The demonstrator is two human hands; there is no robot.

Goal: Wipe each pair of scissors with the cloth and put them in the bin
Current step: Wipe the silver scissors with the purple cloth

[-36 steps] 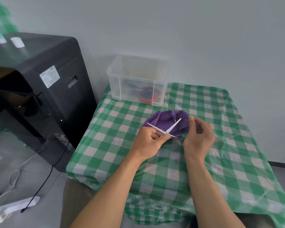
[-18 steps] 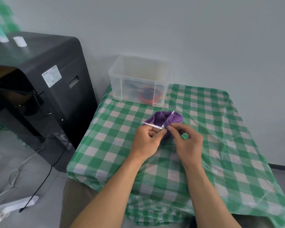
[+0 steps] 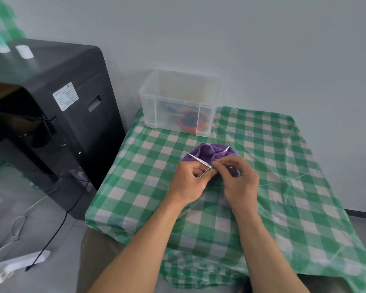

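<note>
Mid-wipe: clamps small scissors (image 3: 199, 160) in left grip (image 3: 189, 179), pinches purple cloth (image 3: 205, 150) round one blade with right grip (image 3: 240, 179). Beyond both, orange-handled pair (image 3: 188, 122) already in clear bin (image 3: 149, 98); this one pending.

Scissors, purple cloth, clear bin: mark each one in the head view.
scissors (image 3: 199, 160): head view, on the exposed blade pointing left.
purple cloth (image 3: 205, 150): head view, on its upper fold.
clear bin (image 3: 150, 113): head view, on the front wall's left end.
</note>
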